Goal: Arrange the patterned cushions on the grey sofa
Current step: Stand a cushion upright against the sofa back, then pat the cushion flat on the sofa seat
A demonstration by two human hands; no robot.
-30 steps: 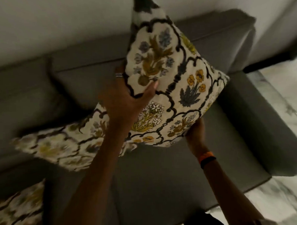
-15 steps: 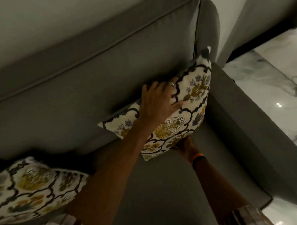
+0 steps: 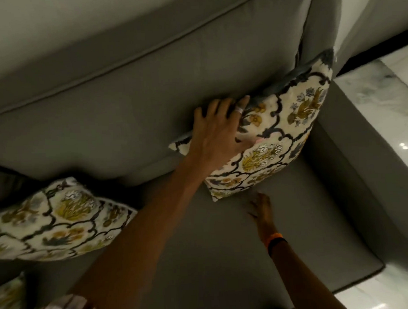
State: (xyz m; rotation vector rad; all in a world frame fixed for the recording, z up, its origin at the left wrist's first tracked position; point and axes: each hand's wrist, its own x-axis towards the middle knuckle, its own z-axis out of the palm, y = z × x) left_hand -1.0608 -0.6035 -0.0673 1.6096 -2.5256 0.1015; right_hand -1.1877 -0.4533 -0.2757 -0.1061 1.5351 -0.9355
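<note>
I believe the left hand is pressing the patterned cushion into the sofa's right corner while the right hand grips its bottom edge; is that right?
Not quite. In the head view the right hand is off the cushion, open above the sofa seat just below it. The left hand does press the cushion into the right corner.

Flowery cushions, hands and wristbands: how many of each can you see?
Flowery cushions: 3, corner cushion, middle cushion, edge cushion
Hands: 2, left hand, right hand
Wristbands: 1, orange wristband
Total: 6
</note>
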